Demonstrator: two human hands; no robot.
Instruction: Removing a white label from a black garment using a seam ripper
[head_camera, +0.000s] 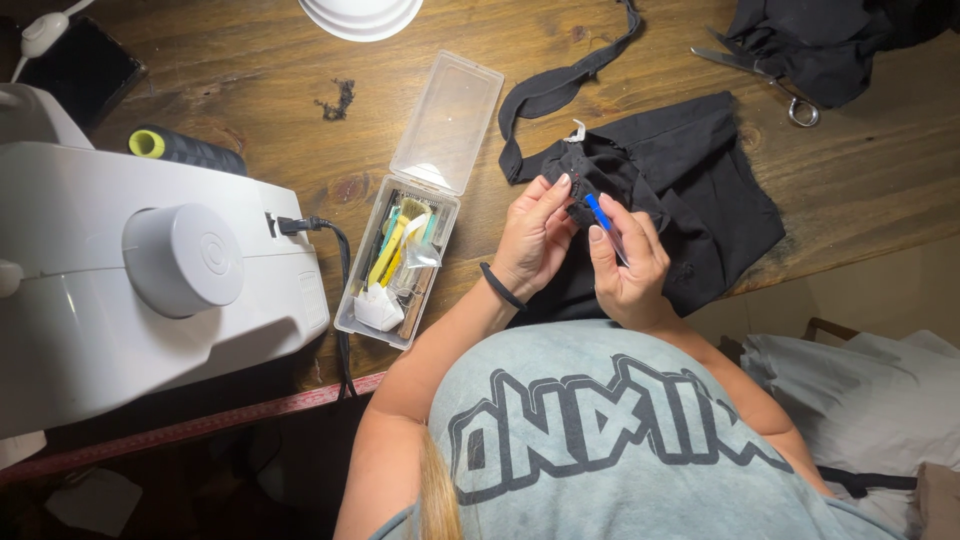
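Two hands: left hand (535, 235) on black garment (690, 190), right hand (630, 265) round blue tool (600, 214).

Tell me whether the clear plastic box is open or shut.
Open: the clear plastic box has its lid swung back flat on the table, tools exposed.

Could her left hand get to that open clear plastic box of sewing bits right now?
Probably yes. The left hand pinches the black fabric just beside the open plastic box, with bare table between them. It would have to let go of the fabric first.
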